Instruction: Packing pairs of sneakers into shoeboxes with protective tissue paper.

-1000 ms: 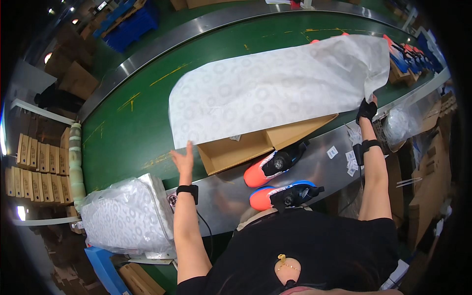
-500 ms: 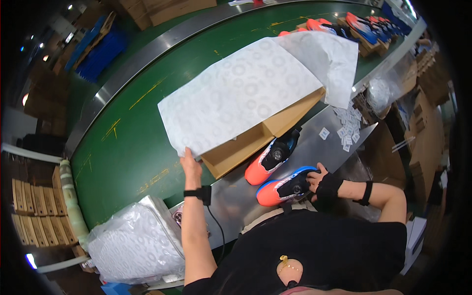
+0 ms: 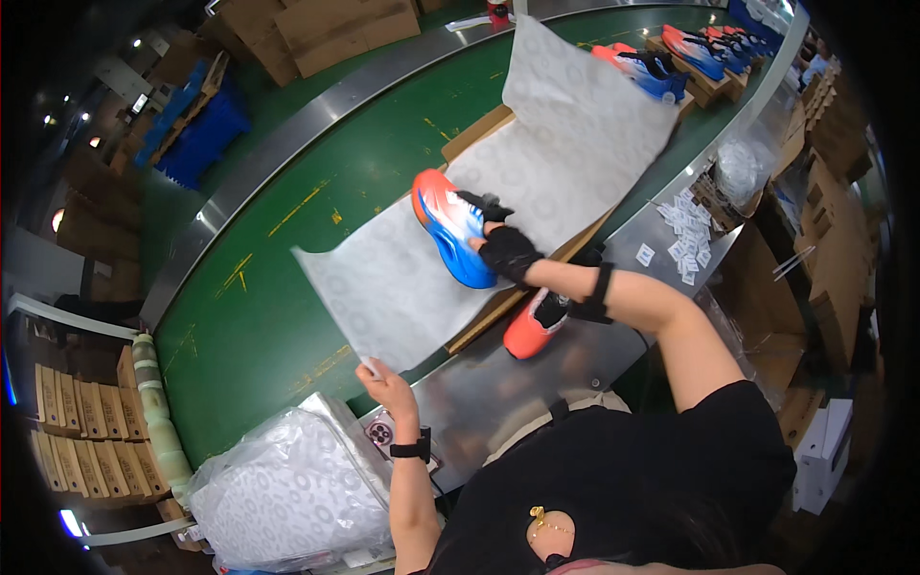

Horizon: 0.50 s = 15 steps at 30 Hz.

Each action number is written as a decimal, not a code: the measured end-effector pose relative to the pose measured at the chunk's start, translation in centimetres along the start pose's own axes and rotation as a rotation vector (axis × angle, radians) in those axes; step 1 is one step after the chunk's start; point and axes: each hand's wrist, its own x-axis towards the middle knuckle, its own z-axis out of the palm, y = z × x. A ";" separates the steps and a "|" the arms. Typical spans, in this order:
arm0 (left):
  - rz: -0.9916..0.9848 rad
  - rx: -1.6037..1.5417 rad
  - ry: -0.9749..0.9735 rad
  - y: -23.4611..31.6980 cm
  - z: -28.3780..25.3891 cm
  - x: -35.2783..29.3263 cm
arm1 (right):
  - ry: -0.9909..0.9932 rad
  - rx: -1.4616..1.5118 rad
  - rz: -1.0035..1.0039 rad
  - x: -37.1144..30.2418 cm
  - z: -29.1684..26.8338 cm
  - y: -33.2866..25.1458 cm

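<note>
My right hand (image 3: 506, 252), in a black fingerless wrist wrap, grips a sneaker (image 3: 448, 225), orange-red, white and blue, held with its toe toward the far left. The sneaker is over a sheet of patterned white tissue paper (image 3: 374, 280), which drapes across an open brown cardboard shoebox (image 3: 470, 134). Whether the sneaker touches the paper I cannot tell. The near left corner of the sheet is pinched in my left hand (image 3: 390, 391). Its mate, another orange-red sneaker (image 3: 527, 331), stands on the metal ledge (image 3: 450, 393) by the box, partly hidden under my right forearm.
Beneath the box runs a green conveyor belt (image 3: 278, 287). Small white packets (image 3: 685, 230) lie scattered at right. More sneakers (image 3: 690, 53) sit on boxes at the far right. A plastic-wrapped stack of tissue paper (image 3: 287, 489) and a phone (image 3: 381, 433) are at near left.
My right hand has lifted the nearer sneaker off the ledge and carried it over the box. The tissue has settled lower into the box, and my left hand has moved slightly nearer me with its corner.
</note>
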 end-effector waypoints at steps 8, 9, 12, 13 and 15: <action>0.727 -0.100 -0.482 8.0 4.6 1.2 | -0.306 0.027 -0.409 -0.4 9.9 -0.2; 0.631 -0.053 -0.650 8.8 4.6 1.4 | -0.253 0.065 -0.582 -0.9 8.5 -0.4; 0.266 -0.347 -0.868 6.9 7.0 4.7 | 0.126 -0.163 -0.469 3.7 8.1 5.1; 0.434 -0.006 -0.826 6.2 7.3 6.4 | 0.133 -0.020 -0.285 4.8 3.9 4.9; 0.595 0.331 -0.776 5.0 8.3 7.3 | 0.240 -0.024 0.092 4.8 -3.1 5.7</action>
